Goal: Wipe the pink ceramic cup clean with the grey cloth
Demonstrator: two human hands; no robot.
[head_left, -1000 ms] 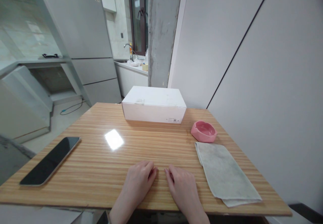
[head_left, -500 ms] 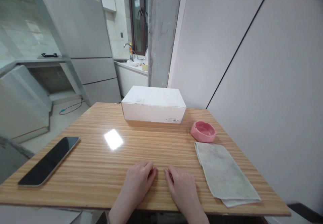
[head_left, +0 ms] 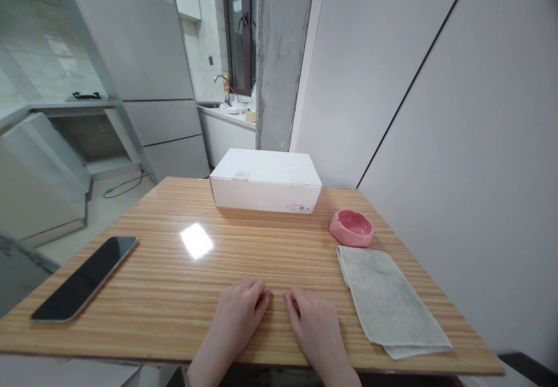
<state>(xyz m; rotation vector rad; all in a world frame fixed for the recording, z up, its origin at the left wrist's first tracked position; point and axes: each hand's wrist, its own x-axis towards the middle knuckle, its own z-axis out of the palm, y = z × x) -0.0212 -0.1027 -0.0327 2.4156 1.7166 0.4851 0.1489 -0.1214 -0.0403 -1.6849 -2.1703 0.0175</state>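
Observation:
My left hand [head_left: 242,305] rests on the wooden table [head_left: 165,300] near its front edge, fingers curled in, with nothing seen in it. Beside it, a small gap apart, my right hand [head_left: 314,316] lies in the same closed pose. A folded grey-green cloth [head_left: 392,300] is just to the right of my right hand. Behind that cloth stands a pink ashtray [head_left: 346,236] with notches in its rim. Far to the left lies a smartphone [head_left: 85,279], its dark screen facing up.
At the table's far edge sits a closed white box [head_left: 265,195]. A pale wall [head_left: 457,160] runs along the right side. Beyond the table are a grey pillar [head_left: 283,61], a fridge [head_left: 135,38] and a sink tap [head_left: 225,88].

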